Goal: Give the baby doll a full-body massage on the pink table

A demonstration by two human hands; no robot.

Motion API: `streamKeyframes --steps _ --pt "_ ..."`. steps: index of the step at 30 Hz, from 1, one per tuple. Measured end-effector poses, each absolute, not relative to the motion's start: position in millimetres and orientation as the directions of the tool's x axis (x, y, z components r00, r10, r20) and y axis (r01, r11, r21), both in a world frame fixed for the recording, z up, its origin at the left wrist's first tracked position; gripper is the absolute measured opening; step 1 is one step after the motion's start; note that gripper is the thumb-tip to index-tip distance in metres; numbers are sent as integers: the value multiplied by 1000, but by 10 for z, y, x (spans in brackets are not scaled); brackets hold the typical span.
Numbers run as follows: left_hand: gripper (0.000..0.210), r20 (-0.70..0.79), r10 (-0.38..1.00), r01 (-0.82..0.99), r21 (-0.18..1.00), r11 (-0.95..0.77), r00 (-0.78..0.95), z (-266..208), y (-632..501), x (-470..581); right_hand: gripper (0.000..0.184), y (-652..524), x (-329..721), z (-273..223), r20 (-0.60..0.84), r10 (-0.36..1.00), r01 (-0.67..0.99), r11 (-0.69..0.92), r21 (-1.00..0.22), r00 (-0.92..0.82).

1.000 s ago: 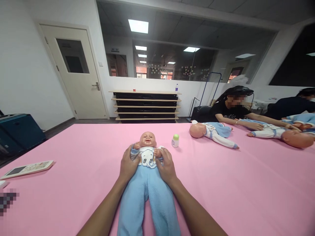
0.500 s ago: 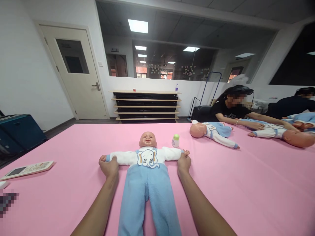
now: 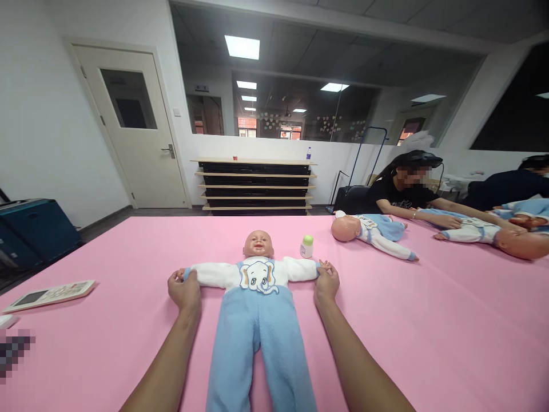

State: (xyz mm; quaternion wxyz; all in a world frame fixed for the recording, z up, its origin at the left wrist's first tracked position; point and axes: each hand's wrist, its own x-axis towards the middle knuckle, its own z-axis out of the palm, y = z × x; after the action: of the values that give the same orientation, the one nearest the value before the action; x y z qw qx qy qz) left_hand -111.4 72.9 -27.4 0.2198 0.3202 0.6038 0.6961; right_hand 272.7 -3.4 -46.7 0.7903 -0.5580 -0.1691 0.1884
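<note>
A baby doll (image 3: pixel 257 274) lies on its back in front of me, head away from me, dressed in a white top with an elephant face and light-blue trousers. Its arms stretch out to both sides. My left hand (image 3: pixel 184 290) is closed around the doll's hand and cuff on the left. On the other side my right hand (image 3: pixel 326 283) grips the doll's other hand at the blue cuff. Just beyond the doll's right-side arm stands a small white bottle (image 3: pixel 306 247) with a green cap. The doll's feet are out of frame.
A pink cloth (image 3: pixel 407 332) covers the table. Another doll (image 3: pixel 364 229) lies at the back right. Beyond it a person in black (image 3: pixel 398 189) handles a further doll (image 3: pixel 493 232). At left lies a flat framed board (image 3: pixel 51 296).
Both my hands have moved slightly outward, away from the doll's body, and still hold its hands. The view has shifted a little; the doll's body lies as before.
</note>
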Motion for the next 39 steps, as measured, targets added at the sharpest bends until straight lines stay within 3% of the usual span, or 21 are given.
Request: streamKeyframes --steps 10,19,22,24,26,28,31,39 --pt "43 167 728 189 981 -52 -665 -257 800 -1276 67 -77 2913 -402 79 483 -19 195 -981 872" --pt "57 277 744 453 891 38 -608 -197 739 -1348 54 -257 2911 -224 245 477 292 -26 -956 844" --pt "54 535 725 677 724 -131 -433 -139 665 -1157 47 -272 2677 -101 484 582 573 37 -819 654" --pt "48 694 709 807 486 -335 -123 -122 594 -983 47 -279 2472 -38 617 716 808 128 -575 326" --pt "44 688 700 805 299 -512 189 -134 530 -842 48 -294 2294 -4 574 818 920 188 -345 48" --pt "43 596 711 767 233 -598 373 -170 493 -775 47 -320 2196 6 470 882 949 172 -264 -29" --pt "43 499 752 768 236 -595 430 -223 498 -796 45 -367 2207 3 378 926 965 95 -243 4" --pt "39 478 835 868 253 -428 273 -212 513 -849 43 -396 2366 9 343 925 953 -61 -296 165"
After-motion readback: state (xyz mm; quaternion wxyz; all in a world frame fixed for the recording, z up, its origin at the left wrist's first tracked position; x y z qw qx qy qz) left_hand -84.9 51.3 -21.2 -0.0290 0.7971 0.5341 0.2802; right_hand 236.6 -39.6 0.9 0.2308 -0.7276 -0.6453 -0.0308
